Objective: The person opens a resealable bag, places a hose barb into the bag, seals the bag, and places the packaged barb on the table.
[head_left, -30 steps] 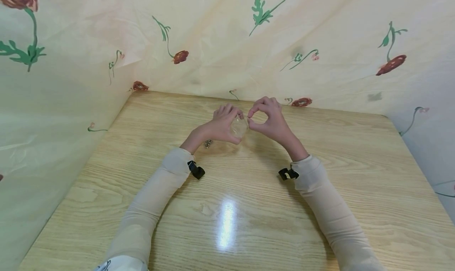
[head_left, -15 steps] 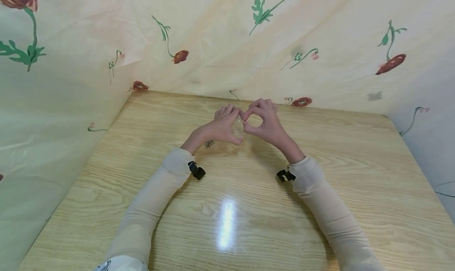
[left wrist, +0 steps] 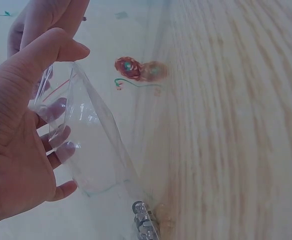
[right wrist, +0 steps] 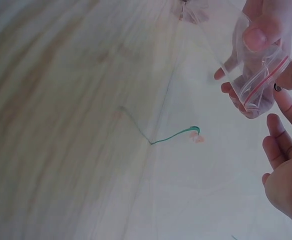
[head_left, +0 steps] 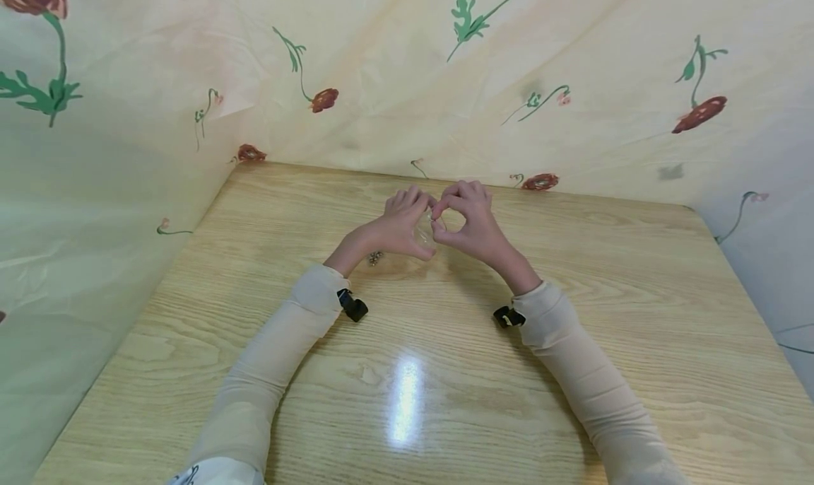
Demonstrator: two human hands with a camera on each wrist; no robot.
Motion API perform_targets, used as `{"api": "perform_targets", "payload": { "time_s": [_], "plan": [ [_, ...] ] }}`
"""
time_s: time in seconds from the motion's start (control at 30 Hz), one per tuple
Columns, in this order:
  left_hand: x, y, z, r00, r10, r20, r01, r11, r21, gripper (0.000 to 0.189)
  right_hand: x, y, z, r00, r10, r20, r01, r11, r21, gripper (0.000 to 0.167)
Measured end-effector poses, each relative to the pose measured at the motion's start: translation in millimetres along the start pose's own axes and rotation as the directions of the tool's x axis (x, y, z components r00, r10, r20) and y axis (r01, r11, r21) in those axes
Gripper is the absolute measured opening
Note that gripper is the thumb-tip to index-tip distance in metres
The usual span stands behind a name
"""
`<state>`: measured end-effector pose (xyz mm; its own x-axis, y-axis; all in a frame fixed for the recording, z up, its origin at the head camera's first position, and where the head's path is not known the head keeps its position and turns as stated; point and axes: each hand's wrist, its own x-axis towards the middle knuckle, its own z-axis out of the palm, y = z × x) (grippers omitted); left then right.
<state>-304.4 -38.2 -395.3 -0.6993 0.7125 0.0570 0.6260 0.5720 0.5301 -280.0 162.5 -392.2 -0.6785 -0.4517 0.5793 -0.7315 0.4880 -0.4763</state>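
Over the far part of the table, my left hand (head_left: pixel 399 227) holds a clear zip bag (head_left: pixel 424 232) by its mouth. In the left wrist view the thumb is at the bag's edge and the other fingers show through the plastic. A red line (right wrist: pixel 268 82) runs along the bag's seal. Small shiny metal pieces (left wrist: pixel 145 220) sit at the bag's lower end and seem to be inside it. My right hand (head_left: pixel 469 220) is at the bag's mouth, pinching a small round dark metal piece (right wrist: pixel 278 87) between thumb and forefinger.
The wood-grain table (head_left: pixel 407 315) carries a bright light reflection near its front. Floral sheeting (head_left: pixel 381 68) hangs behind and along the left side. Black camera mounts (head_left: pixel 352 305) are on both wrists.
My right hand has moved left and slightly down, from just beside the bag to its mouth. My left hand and the bag have barely moved.
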Motion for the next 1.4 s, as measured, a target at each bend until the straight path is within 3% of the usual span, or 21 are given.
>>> {"api": "perform_targets", "payload": {
  "time_s": [0.33, 1.07, 1.4],
  "plan": [
    [2.6, -0.2, -0.3, 1.0, -0.012, -0.008, 0.012, 1.0, 0.019, 0.07, 1.5, 4.3, -0.7, 1.0, 0.008, -0.005, -0.008, 1.0, -0.005, 0.008],
    [6.4, 2.7, -3.5, 1.0, -0.021, -0.015, 0.021, 1.0, 0.004, 0.069, 6.4, 11.8, -9.8, 0.996, 0.008, 0.088, -0.009, 1.0, 0.004, 0.006],
    [8.7, 0.7, -2.5, 1.0, -0.026, -0.015, 0.026, 1.0, -0.014, 0.068, 7.7, 12.4, -11.8, 0.995, 0.026, 0.094, -0.027, 1.0, 0.008, 0.007]
  ]
}}
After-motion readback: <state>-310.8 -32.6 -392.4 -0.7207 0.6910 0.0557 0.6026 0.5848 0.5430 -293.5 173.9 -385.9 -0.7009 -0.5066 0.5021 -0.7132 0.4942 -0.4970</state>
